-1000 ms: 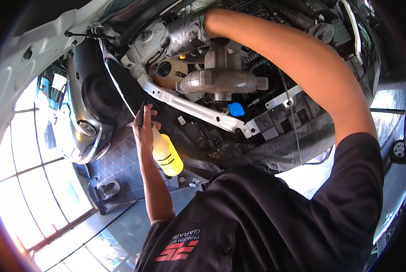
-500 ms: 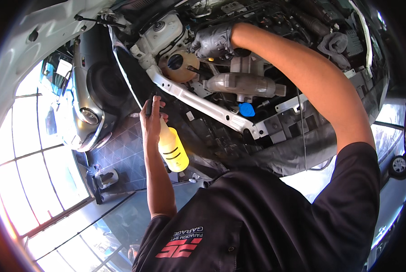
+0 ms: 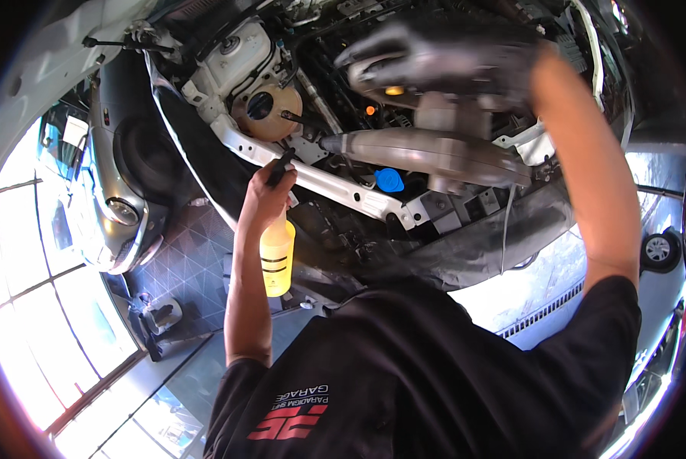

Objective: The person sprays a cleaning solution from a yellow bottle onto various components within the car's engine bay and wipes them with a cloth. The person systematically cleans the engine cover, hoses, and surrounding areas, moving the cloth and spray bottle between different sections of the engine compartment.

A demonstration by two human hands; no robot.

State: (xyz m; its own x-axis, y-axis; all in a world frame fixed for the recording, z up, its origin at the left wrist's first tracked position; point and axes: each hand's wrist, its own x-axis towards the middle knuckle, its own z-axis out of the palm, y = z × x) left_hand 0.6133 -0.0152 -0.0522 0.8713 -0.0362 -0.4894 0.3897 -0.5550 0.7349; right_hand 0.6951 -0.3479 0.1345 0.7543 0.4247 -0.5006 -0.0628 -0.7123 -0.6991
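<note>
My bare left hand [image 3: 265, 188] is closed around the neck of a spray bottle [image 3: 277, 262] with yellow liquid in it, its black trigger head [image 3: 281, 164] showing above the fingers. The bottle hangs upright beside the car's front edge. Over the engine bay, my right hand [image 3: 442, 65] wears a black glove and is smeared by motion. Just below it, a grey-brown plastic air duct [image 3: 435, 153] lies across the front of the bay, its neck [image 3: 451, 115] running up under the glove. Whether the fingers grip the duct is hidden.
A round coolant tank [image 3: 280, 115] sits left of the duct, behind a white metal crossbar [image 3: 335, 187]. A blue cap [image 3: 389, 180] sticks up in front. Dark cloth [image 3: 465, 245] covers the car's front. Another car [image 3: 121, 206] stands at left.
My right hand has swept right across the engine bay. The duct has shifted right and looks larger. The view has moved slightly; my left hand still holds the spray bottle.
</note>
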